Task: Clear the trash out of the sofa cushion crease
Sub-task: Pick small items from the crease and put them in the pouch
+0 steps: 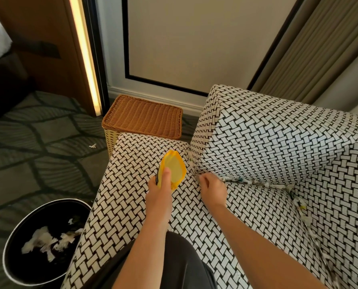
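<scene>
Trash point(255, 182) packs the crease point(282, 186) right of our right grip point(212, 188), curled there though we cannot tell if pinching, while our left grip point(159, 185) clasps a yellow scoop point(175, 168) and some scraps point(40, 240) already sit in the bin point(17, 265) below-left.

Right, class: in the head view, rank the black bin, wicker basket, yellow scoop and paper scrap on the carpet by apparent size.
1. black bin, only slightly ahead and nearer the camera, so unsure
2. wicker basket
3. yellow scoop
4. paper scrap
</scene>
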### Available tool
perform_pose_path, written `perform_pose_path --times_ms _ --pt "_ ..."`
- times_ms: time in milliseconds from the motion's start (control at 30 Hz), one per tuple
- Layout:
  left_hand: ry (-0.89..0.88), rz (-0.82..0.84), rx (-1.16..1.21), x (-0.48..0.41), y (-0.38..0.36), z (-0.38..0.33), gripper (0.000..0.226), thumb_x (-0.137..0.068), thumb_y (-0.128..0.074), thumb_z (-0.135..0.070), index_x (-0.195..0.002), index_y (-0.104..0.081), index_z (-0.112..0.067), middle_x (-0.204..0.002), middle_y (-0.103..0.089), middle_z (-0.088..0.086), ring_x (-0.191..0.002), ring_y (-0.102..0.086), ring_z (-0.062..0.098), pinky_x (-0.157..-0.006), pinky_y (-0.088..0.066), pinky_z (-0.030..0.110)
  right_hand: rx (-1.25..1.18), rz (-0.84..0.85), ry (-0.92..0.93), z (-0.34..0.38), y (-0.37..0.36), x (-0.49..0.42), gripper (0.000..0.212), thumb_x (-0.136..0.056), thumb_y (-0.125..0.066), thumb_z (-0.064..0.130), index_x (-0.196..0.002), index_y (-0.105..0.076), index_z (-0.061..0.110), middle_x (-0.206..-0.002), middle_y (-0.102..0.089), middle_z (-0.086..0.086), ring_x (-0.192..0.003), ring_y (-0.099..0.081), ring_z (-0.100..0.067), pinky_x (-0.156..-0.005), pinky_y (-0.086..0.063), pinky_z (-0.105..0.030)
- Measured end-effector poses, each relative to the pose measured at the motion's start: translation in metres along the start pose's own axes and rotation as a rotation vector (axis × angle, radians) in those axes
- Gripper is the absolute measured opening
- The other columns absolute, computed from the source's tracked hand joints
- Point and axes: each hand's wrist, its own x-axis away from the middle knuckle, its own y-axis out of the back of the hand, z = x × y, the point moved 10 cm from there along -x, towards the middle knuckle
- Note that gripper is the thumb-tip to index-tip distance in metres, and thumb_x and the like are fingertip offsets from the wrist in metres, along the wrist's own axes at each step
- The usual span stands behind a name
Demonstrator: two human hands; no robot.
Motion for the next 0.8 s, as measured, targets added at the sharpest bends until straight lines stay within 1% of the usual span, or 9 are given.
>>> perform_pose_path --times_ms 67,133,200,333,467,533,600,667,800 --pt "-0.008 0.002 -0.075 0.002 0.001 -0.001 0.073 -0.086 -0.026 -0.069 -0.142 -0.029 -0.022 -0.130 -0.047 0.010 -0.110 -0.047 0.027 -0.098 -0.041 0.049 -0.181 0.032 -0.092 -0.005 0.003 0.020 0.018 -0.094 -0.051 0.021 -0.083 -0.064 0.014 -0.071 -0.060 0.013 -0.049 -0.046 0.003 -0.044 -0.036 -0.010" --pt "-0.019 0.010 -0.171 0.004 -0.001 -0.001 0.075 -0.085 -0.024 -0.070 -0.142 -0.031 -0.021 -0.130 -0.048 0.012 -0.113 -0.048 0.029 -0.098 -0.040 0.047 -0.441 0.059 -0.223 -0.008 0.007 0.047 0.020 -0.094 -0.051 0.022 -0.080 -0.062 0.014 -0.062 -0.054 0.010 -0.048 -0.039 0.000 -0.042 -0.033 -0.011" --pt "-0.050 0.028 -0.310 0.009 -0.006 -0.004 0.079 -0.083 -0.019 -0.073 -0.142 -0.030 -0.022 -0.132 -0.048 0.013 -0.118 -0.047 0.031 -0.098 -0.039 0.046 -0.645 0.017 -0.306 -0.003 0.027 0.071 0.021 -0.094 -0.051 0.019 -0.076 -0.061 0.015 -0.059 -0.051 0.012 -0.052 -0.042 0.001 -0.051 -0.036 -0.011" --pt "-0.201 0.100 -0.580 0.024 -0.023 -0.015 0.092 -0.071 -0.005 -0.083 -0.139 -0.032 -0.026 -0.120 -0.054 0.013 -0.106 -0.054 0.029 -0.092 -0.045 0.047 -0.780 -0.113 -0.330 0.008 0.083 0.101 0.019 -0.094 -0.051 0.018 -0.087 -0.068 0.017 -0.056 -0.054 0.016 -0.052 -0.044 0.003 -0.059 -0.040 -0.012" --pt "-0.260 0.204 -0.805 0.035 -0.045 -0.013 0.108 -0.059 0.007 -0.089 -0.140 -0.028 -0.028 -0.114 -0.058 0.011 -0.101 -0.059 0.027 -0.088 -0.049 0.046 -0.760 -0.095 -0.288 0.016 0.105 0.099 0.017 -0.090 -0.057 0.018 -0.077 -0.069 0.016 -0.050 -0.051 0.014 -0.048 -0.037 0.000 -0.051 -0.033 -0.014" --pt "-0.238 0.245 -0.860 0.034 -0.051 -0.006 0.100 -0.068 0.003 -0.085 -0.141 -0.029 -0.024 -0.119 -0.058 0.012 -0.105 -0.058 0.027 -0.092 -0.047 0.046 -0.659 -0.047 -0.231 0.024 0.102 0.095 0.021 -0.089 -0.059 0.017 -0.071 -0.068 0.021 -0.053 -0.055 0.007 -0.049 -0.037 -0.004 -0.050 -0.032 -0.019" --pt "-0.230 0.254 -0.866 0.032 -0.054 -0.003 0.089 -0.079 -0.003 -0.078 -0.142 -0.031 -0.020 -0.124 -0.055 0.014 -0.111 -0.055 0.028 -0.096 -0.044 0.046 -0.583 0.015 -0.172 0.030 0.095 0.093 0.023 -0.091 -0.056 0.017 -0.071 -0.067 0.023 -0.054 -0.055 0.005 -0.045 -0.034 -0.002 -0.047 -0.030 -0.018" --pt "-0.209 0.254 -0.851 0.031 -0.052 -0.002 0.088 -0.080 -0.003 -0.076 -0.140 -0.033 -0.019 -0.124 -0.054 0.014 -0.110 -0.054 0.028 -0.096 -0.044 0.045 -0.576 0.041 -0.155 0.028 0.088 0.092 0.019 -0.093 -0.052 0.018 -0.083 -0.067 0.019 -0.057 -0.053 0.006 -0.043 -0.036 -0.002 -0.045 -0.030 -0.014" --pt "-0.167 0.230 -0.796 0.025 -0.047 0.000 0.087 -0.080 -0.003 -0.077 -0.136 -0.035 -0.019 -0.113 -0.057 0.013 -0.101 -0.059 0.028 -0.093 -0.047 0.044 -0.541 -0.083 -0.297 -0.023 0.083 0.084 0.019 -0.093 -0.052 0.018 -0.108 -0.063 0.014 -0.072 -0.055 0.002 -0.056 -0.043 -0.002 -0.050 -0.039 -0.013"
